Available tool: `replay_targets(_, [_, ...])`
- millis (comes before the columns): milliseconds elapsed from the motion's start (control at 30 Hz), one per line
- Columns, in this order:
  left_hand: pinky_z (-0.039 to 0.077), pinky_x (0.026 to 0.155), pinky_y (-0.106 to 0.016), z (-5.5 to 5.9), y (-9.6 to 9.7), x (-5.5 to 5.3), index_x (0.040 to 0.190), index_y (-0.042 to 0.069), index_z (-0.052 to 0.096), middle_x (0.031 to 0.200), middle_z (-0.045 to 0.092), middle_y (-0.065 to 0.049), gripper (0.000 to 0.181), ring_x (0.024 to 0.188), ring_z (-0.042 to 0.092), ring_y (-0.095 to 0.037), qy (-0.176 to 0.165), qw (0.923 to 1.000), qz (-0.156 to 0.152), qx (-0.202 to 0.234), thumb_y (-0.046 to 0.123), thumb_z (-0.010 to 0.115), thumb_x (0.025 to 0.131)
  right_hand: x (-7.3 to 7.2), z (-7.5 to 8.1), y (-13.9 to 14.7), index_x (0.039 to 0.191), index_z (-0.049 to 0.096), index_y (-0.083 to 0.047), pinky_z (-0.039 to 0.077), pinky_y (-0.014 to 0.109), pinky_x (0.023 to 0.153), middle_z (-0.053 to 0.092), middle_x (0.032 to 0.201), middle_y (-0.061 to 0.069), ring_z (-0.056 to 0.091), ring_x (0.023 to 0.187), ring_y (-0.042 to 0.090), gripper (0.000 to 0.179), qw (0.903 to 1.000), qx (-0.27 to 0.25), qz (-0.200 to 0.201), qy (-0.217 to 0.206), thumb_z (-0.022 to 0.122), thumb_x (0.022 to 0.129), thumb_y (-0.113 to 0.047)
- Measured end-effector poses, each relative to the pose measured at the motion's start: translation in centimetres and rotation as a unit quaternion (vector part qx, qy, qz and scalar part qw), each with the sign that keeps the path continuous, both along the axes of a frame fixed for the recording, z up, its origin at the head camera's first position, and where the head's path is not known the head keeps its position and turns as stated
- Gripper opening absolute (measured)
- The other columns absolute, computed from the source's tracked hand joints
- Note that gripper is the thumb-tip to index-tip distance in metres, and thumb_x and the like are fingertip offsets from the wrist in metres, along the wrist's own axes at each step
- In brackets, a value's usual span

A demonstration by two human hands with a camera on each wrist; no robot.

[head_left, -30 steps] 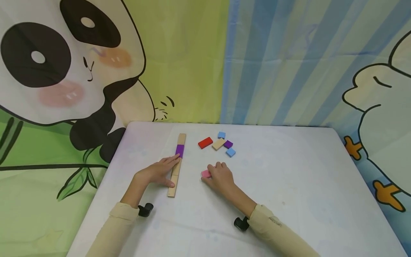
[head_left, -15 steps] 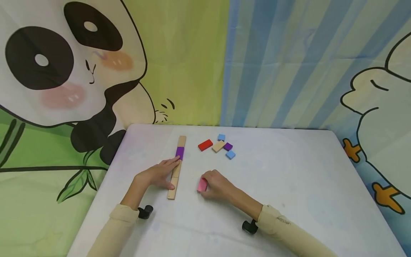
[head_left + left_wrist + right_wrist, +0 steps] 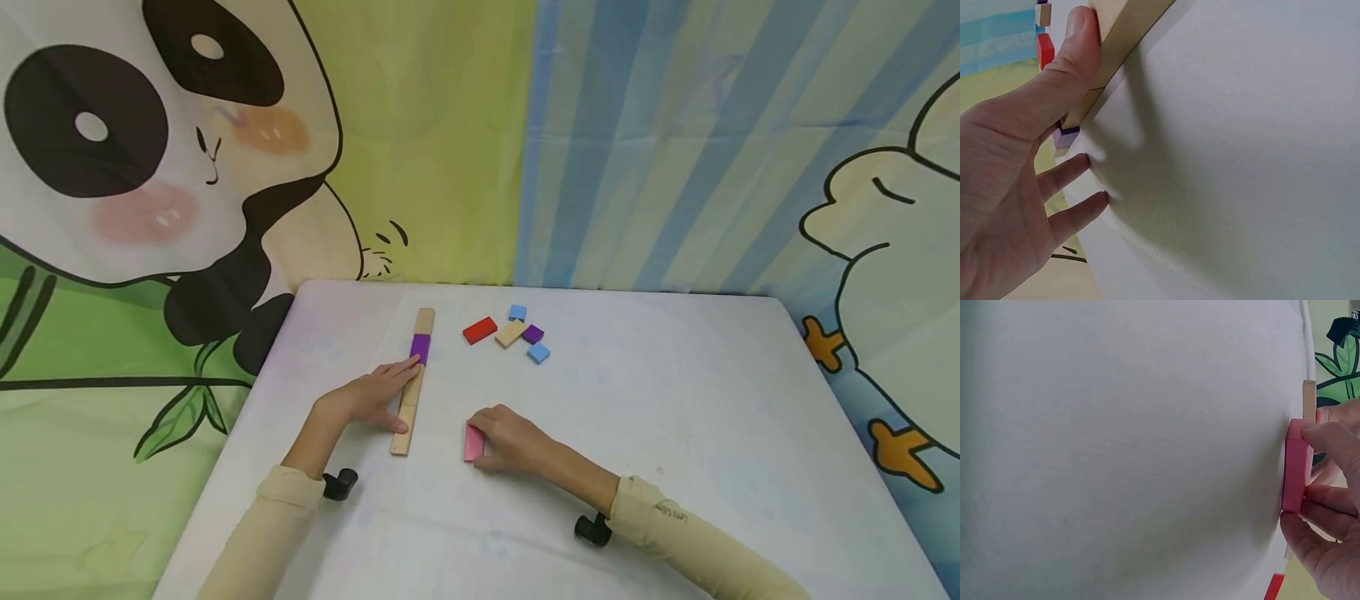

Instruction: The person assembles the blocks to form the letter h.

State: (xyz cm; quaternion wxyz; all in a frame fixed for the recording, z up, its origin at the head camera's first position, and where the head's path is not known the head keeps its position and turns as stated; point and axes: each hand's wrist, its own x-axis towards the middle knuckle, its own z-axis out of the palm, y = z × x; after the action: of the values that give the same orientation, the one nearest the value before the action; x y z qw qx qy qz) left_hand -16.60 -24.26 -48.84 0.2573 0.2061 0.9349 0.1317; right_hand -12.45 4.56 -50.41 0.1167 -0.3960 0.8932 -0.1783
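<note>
A right hand (image 3: 514,441) is gripping a pink block (image 3: 473,442) while a left hand (image 3: 369,395) is touching a row of blocks (image 3: 409,398).
The right thumb and fingers are clamping opposite ends of it, apart from the row, to its right; the left fingers are lying outstretched, thumb against bare wood. Farther out on the white table (image 3: 675,400), a red block (image 3: 479,331), a tan block (image 3: 510,334), a small purple block (image 3: 533,334) and two blue blocks (image 3: 538,352) are lying grouped.
</note>
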Motion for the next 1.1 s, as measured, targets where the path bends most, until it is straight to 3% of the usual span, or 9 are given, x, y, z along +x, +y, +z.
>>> replay_targets(267, [0.027,0.116,-0.059,0.1,0.1,0.1,0.156,0.011,0.014,0.166,0.005,-0.006,0.106,0.15,0.015,-0.036,-0.003,1.0,0.003,-0.003,0.043,0.077,0.078,0.4,0.0,0.4,0.129,0.059,-0.01,0.056,0.03,0.091,0.063,0.128,0.003,0.057,0.115,0.018,0.055,0.9998,-0.002,-0.011,-0.018,0.075,0.083,-0.035])
replay_targets(1100, [0.027,0.115,-0.061,0.2,0.0,0.1,0.156,0.01,0.014,0.166,0.005,-0.007,0.106,0.15,0.015,-0.037,0.001,1.0,-0.005,0.004,0.044,0.077,0.078,0.6,-0.4,1.1,0.128,0.059,-0.011,0.053,0.031,0.095,0.062,0.125,0.003,0.056,0.112,0.017,0.054,0.9994,-0.027,-0.019,-0.005,0.076,0.083,-0.036])
